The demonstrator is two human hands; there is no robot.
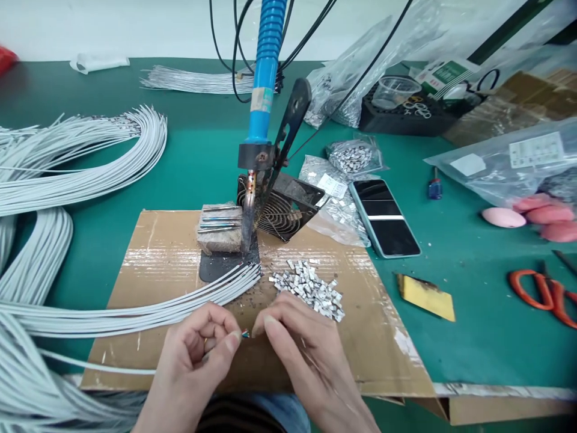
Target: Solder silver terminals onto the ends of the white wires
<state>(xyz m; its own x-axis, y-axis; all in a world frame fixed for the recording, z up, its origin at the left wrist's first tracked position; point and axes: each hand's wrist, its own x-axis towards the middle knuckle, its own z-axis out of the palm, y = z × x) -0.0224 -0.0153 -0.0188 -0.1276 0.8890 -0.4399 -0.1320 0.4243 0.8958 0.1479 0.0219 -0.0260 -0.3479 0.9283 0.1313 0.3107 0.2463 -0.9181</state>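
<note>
My left hand (201, 352) is pinched shut on the end of a thin white cable (90, 365), whose coloured wire tips (245, 334) stick out past my thumb. My right hand (300, 349) has its fingers pressed together at those wire tips; whether it holds a small part is hidden. Both hands rest over a cardboard sheet (369, 337). Just beyond my right hand lies a pile of small metal connector pieces (311, 288). A row of white cables (180, 304) ends at a blue-handled soldering iron (265, 90) mounted upright on a stand.
Large bundles of white cables (67, 168) fill the left of the green table. A small fan (282, 207), a phone (384, 216), bags of metal parts (354, 156), a yellow scrap (426, 296), red scissors (543, 294) and pink sponges (541, 215) lie to the right.
</note>
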